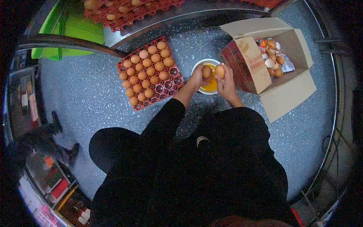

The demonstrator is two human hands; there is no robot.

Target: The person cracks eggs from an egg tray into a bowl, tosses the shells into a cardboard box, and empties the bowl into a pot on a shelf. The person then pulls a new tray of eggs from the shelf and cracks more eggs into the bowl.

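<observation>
My left hand (196,80) is closed around a brown egg (206,72). Close beside it, my right hand (227,84) grips a lighter egg (219,70); whether either shell is cracked I cannot tell. Both hands are over a white bowl (204,61), which has yellow liquid egg (208,85) in it. Left of the bowl, a red egg tray (153,101) holds many brown eggs, with several bare pockets at its lower right corner.
An open cardboard box (288,97) at the right contains broken eggshells (270,62) and wrappers. Stacked egg trays (132,17) and a green plastic container (77,34) are at the upper left. Another person's legs (41,142) show at the left, near shelves.
</observation>
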